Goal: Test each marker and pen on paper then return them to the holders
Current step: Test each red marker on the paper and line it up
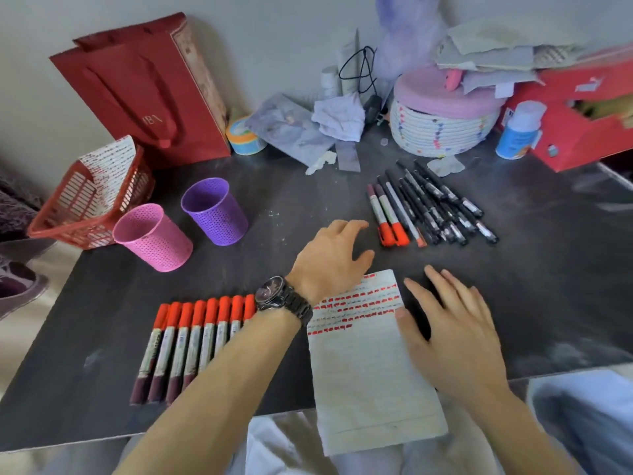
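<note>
A lined paper sheet (370, 365) with rows of red test marks lies at the table's front edge. My right hand (455, 330) rests flat on its right side, fingers straight. My left hand (330, 258), with a wristwatch, hovers above the paper's top, fingers loosely spread toward the pile and holding nothing. Several red-capped markers (191, 341) lie in a row at the front left. A pile of black pens and two red-capped markers (428, 209) lies at the right middle. An empty pink holder (154, 238) and an empty purple holder (215, 212) stand at the left.
A red mesh basket (85, 204) holding a marked sheet sits at the far left, a red paper bag (147, 90) behind it. A rope basket with a pink lid (442, 121), a white bottle (520, 132), a red box (582, 108) and crumpled papers crowd the back.
</note>
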